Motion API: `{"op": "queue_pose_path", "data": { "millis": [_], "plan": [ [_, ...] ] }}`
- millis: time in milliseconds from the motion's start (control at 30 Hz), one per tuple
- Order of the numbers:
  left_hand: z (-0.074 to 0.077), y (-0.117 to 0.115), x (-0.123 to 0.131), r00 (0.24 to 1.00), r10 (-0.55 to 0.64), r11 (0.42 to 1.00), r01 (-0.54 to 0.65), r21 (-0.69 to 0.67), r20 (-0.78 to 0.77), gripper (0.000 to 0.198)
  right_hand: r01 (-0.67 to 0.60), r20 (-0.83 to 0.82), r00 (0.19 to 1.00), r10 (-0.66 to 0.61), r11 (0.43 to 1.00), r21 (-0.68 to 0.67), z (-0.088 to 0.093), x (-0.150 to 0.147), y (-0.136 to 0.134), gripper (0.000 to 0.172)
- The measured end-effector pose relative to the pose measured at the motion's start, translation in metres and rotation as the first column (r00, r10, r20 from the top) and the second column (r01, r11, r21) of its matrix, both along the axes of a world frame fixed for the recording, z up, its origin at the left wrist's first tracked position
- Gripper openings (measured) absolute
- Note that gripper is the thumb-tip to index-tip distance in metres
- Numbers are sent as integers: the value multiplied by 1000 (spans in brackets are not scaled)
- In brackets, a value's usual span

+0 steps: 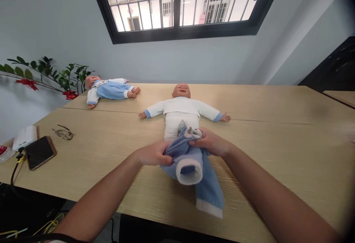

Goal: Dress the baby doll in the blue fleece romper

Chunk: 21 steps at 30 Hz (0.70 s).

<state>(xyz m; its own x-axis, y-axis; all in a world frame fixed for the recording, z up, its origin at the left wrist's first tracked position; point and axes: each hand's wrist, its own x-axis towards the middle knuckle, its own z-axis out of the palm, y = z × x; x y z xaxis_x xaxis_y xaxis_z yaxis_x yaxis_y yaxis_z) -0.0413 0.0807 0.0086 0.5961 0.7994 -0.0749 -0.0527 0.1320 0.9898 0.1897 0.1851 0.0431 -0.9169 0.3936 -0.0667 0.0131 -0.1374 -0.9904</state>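
Note:
A baby doll [181,108] in a white top lies on its back in the middle of the wooden table [266,143], arms spread. Both my hands grip a pair of small blue trousers with white cuffs [194,173] at the doll's lower body. My left hand [154,153] is closed on the left side of the waistband. My right hand [211,141] is closed on the right side. The doll's legs are hidden by the trousers. One trouser leg opens toward me, the other hangs lower.
A second doll [109,89] in a blue outfit lies at the far left of the table. Glasses [63,132], a phone [40,152] and a white box [24,137] sit at the left edge. A leafy plant [47,71] stands behind.

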Motion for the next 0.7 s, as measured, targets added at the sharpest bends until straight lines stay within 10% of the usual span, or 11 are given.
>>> {"op": "queue_pose_path", "data": {
  "millis": [167, 433, 700],
  "plan": [
    [-1, 4, -6, 995, 46, 999, -45, 19, -88, 55, -39, -39, 999, 35, 995, -96, -5, -6, -15, 50],
    [-18, 10, 6, 816, 468, 883, -450, -137, 338, 55, -109, 69, 993, 98, 979, 172, 0, -9, -9, 57],
    [0, -3, 5, 1000, 23, 996, -23, 90, -7, 67, 5, -29, 1000, -1, 989, 146, 0, -7, -1, 36]
  ]
}}
